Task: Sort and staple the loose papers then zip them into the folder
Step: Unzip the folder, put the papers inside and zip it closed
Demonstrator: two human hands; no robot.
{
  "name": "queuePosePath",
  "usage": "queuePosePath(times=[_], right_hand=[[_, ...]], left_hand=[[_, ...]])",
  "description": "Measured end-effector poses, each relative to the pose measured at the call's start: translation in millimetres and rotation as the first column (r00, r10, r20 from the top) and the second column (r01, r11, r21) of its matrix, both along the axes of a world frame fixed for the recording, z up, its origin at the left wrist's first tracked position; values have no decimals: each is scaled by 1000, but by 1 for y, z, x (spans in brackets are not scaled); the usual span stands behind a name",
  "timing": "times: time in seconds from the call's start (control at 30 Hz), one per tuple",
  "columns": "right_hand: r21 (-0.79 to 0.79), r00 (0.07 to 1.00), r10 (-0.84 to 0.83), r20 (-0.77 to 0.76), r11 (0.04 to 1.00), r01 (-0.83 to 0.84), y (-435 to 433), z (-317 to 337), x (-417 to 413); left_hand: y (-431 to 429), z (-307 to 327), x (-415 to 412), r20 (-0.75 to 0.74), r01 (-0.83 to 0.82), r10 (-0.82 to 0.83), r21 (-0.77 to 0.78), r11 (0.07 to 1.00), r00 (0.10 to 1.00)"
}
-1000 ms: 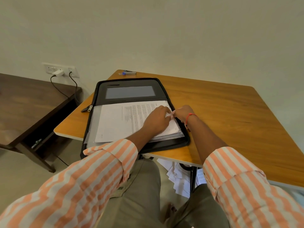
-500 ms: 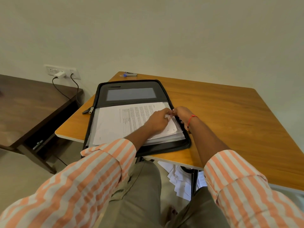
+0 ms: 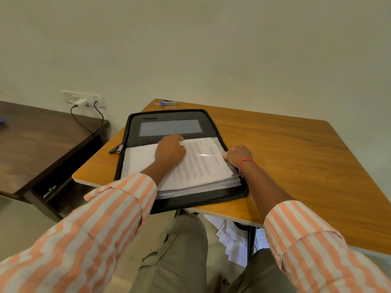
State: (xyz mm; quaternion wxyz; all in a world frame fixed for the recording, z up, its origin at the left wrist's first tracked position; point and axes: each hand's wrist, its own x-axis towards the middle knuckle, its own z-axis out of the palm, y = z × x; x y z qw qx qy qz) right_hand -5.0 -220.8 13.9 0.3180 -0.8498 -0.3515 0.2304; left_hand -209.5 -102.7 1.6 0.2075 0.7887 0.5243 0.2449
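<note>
The black folder point(image 3: 169, 121) lies open on the counter point(image 3: 296, 157), its zip pull point(image 3: 117, 149) hanging off the left side. The papers point(image 3: 203, 166) are stacked in clear sleeves on the near half. My left grip point(image 3: 170, 152) rests on the top sheet, its fingers bent at the far edge; I cannot tell whether they pinch it. My right grip point(image 3: 238, 155) curls over the stack's right edge, thumb on top. A stapler point(image 3: 169, 102) sits at the far left corner, and more sheets point(image 3: 232, 240) lie on the floor beneath.
</note>
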Motion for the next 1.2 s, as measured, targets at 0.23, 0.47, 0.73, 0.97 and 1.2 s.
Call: queuePosePath(times=[0.23, 0.47, 0.73, 0.97, 1.2], right_hand=[[-71, 760, -85, 645, 983, 170, -2, 8, 13], [-185, 787, 44, 615, 979, 90, -5, -12, -42], [-187, 797, 198, 571, 976, -109, -32, -34, 24], [-238, 683, 99, 724, 965, 113, -38, -14, 54], [-281, 822, 26, 569, 945, 165, -52, -10, 4]], left_hand=[[-3, -8, 2, -306, 146, -138, 3, 989, 942], [-48, 12, 63, -480, 32, -64, -75, 997, 875], [-30, 35, 58, -201, -46, 13, -161, 986, 979], [27, 11, -9, -458, -421, 344, -75, 904, 820], [42, 7, -28, -494, -492, 400, -66, 868, 772]])
